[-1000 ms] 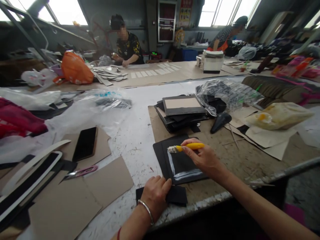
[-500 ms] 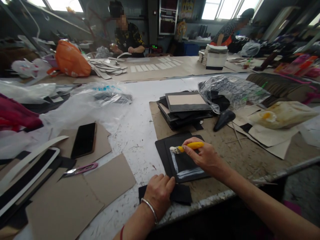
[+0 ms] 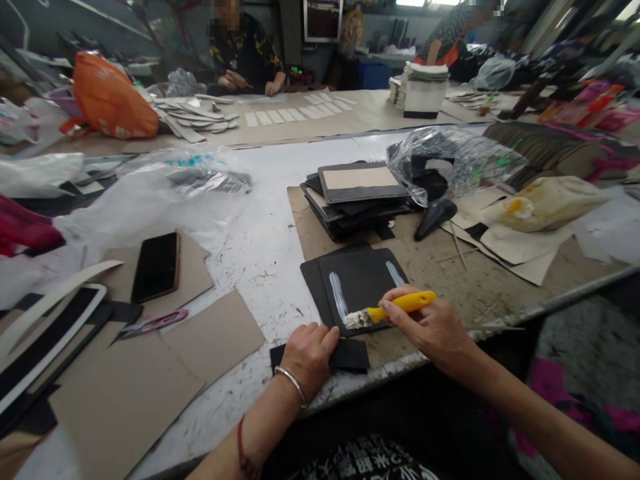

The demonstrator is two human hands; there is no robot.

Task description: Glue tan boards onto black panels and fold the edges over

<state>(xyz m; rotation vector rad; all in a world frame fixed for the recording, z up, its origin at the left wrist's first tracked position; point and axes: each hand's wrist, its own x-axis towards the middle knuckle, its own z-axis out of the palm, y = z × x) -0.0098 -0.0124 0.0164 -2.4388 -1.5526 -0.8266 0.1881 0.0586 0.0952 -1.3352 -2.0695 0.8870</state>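
My right hand [image 3: 434,325] grips a yellow-handled glue brush [image 3: 395,307], its white bristles resting on the near edge of a black sheet [image 3: 363,283]. White glue stripes run down the sheet's left and right sides. My left hand [image 3: 309,353], a silver bangle on the wrist, lies with fingers curled on a small black piece [image 3: 350,355] at the table's front edge. Behind the sheet is a stack of black pieces [image 3: 357,200] topped by one with a tan face.
A phone [image 3: 156,265] lies on cardboard at left, pink scissors [image 3: 155,323] nearer me. Clear plastic bags [image 3: 453,160] and paper scraps sit at right. Two people work at the far table, by an orange bag [image 3: 110,100].
The brush has moved from the sheet's upper left corner down to its near edge. A glue stripe now shows on the sheet's right side. My view has tipped downward.
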